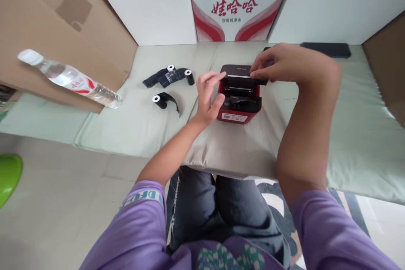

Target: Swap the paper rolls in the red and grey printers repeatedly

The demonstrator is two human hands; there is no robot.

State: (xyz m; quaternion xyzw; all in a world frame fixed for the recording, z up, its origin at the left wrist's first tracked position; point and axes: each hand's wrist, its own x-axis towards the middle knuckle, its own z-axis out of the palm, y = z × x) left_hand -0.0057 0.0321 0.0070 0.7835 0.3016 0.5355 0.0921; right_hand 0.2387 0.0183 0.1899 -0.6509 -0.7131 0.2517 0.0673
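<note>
Sitting on a pale green, cloth-covered counter (pixel 136 130), at twelve o'clock from the wearer, is a boxy red-and-black device (pixel 254 113), its black lid (pixel 237 68) raised above a dark interior. At the device's nine o'clock side is the left hand (pixel 207 100), its grip apart, thumb and forefinger spread beside the opening. At two o'clock, the right hand (pixel 281 63) has its fingertips at the lid; whether that grip is clamped on it, I cannot tell. Toward nine o'clock lies a small black roll with a white core (pixel 162 101), its dark strip trailing; two similar black rolls (pixel 189 78) lie near ten. Farther out at nine is a clear plastic bottle with a white cap (pixel 68 78). A flat black object (pixel 325 49) lies at two o'clock, beyond the right hand.
</note>
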